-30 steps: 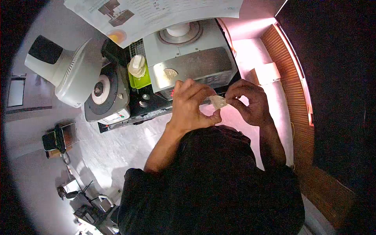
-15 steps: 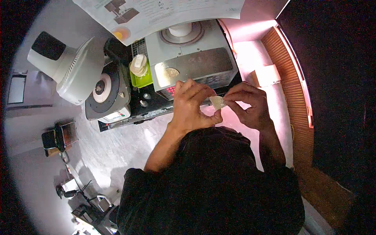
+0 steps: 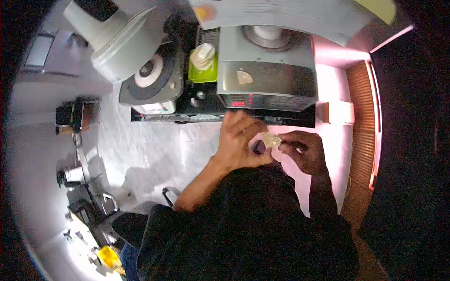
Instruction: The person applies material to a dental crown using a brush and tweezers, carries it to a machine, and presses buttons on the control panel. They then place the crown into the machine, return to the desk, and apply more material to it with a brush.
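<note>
Out in front of my body, my left hand [image 3: 241,143] has its thumb and forefinger curved round a small cream-coloured ribbed piece [image 3: 271,140]. My right hand [image 3: 303,149] pinches the right edge of the same piece with its fingertips. Some small bits seem to sit at that edge, too blurred to name. Just beyond my hands is a grey machine [image 3: 267,47] with red lit digits on its front. On its metal ledge lies a pale wedge-shaped piece [image 3: 243,77].
A bright green tray [image 3: 203,76] holds pale rounded pads [image 3: 203,55]. To its left, a second machine has a round dark platform [image 3: 152,72] under a raised white head [image 3: 124,51]. Printed paper [image 3: 281,16] hangs across the top. A small box [image 3: 338,113] stands at right.
My view has shifted, so the machines and tray appear farther right. My hands sit slightly lower in view, with the ribbed piece still between them.
</note>
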Demonstrator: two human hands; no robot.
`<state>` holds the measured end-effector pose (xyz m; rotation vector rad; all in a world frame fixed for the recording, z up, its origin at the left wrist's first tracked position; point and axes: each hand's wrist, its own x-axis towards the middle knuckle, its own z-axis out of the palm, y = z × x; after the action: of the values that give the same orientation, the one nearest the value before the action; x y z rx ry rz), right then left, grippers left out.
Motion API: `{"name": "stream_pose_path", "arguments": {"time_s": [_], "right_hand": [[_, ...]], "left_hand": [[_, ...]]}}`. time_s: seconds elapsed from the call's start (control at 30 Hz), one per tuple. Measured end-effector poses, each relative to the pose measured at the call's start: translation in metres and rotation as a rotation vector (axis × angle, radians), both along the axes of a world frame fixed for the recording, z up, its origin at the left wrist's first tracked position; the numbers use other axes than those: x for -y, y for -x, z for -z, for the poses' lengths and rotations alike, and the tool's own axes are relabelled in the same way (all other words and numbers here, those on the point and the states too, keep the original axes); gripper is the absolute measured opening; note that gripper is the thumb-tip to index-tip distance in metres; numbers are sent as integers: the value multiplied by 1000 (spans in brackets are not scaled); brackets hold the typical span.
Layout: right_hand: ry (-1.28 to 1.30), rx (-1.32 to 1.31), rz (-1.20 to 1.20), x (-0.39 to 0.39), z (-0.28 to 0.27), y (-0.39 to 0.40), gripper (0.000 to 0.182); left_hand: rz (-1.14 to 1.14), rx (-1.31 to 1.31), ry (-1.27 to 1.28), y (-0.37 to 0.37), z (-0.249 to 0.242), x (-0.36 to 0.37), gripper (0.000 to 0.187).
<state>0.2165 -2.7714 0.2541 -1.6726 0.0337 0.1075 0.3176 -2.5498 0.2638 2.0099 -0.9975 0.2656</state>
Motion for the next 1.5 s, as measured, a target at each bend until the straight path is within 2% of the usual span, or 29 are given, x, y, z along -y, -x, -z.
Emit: {"name": "stream_pose_path", "arguments": {"time_s": [0.1,0.2,0.3,0.43,0.47,0.57,0.67,0.83,0.9,1.0,1.13,1.23,1.27,1.37,1.47,1.5], "right_hand": [[-34,-33,-94,-23,6,-12,22],[-99,-105,-91,-59,15,-27,20],[-147,-64,-29,-105,22,-41,19],[-73,-109,-53,-173,28,-72,22],[-72,-43,-52,-196,29,-81,22],[-132,-191,-84,-266,29,-109,23],[-92,-194,-168,-340,29,-135,27],[-379,-224,-264,-473,50,-183,27],[-379,-323,-298,-518,59,-203,22],[-345,-287,-423,-579,64,-236,14],[-99,-1,-478,-650,82,-292,25],[-184,-135,-460,-710,82,-337,26],[-124,-187,-440,-732,82,-353,21],[-138,-194,-416,-813,90,-407,18],[-234,-287,-578,-908,84,-465,17],[-228,-179,-628,-942,85,-482,15]], "left_hand": [[-48,-40,12,10,11,-30,35],[-131,-90,26,13,22,-67,39],[-178,-155,89,9,27,-107,41],[-266,-175,126,-7,25,-177,43],[-284,-168,122,-12,25,-199,43],[-333,-146,110,-26,27,-271,42],[-425,-57,127,-43,28,-344,40],[-601,-16,118,-61,16,-469,38],[-686,-3,110,-68,17,-513,38],[-794,-23,129,-79,18,-574,37],[-880,-37,139,-106,32,-649,38],[-926,-51,149,-128,32,-704,35],[-941,-42,145,-136,35,-724,35],[-1010,-110,96,-158,36,-787,35],[-1091,-116,65,-181,28,-863,34],[-1123,-112,73,-186,26,-886,34]]}}
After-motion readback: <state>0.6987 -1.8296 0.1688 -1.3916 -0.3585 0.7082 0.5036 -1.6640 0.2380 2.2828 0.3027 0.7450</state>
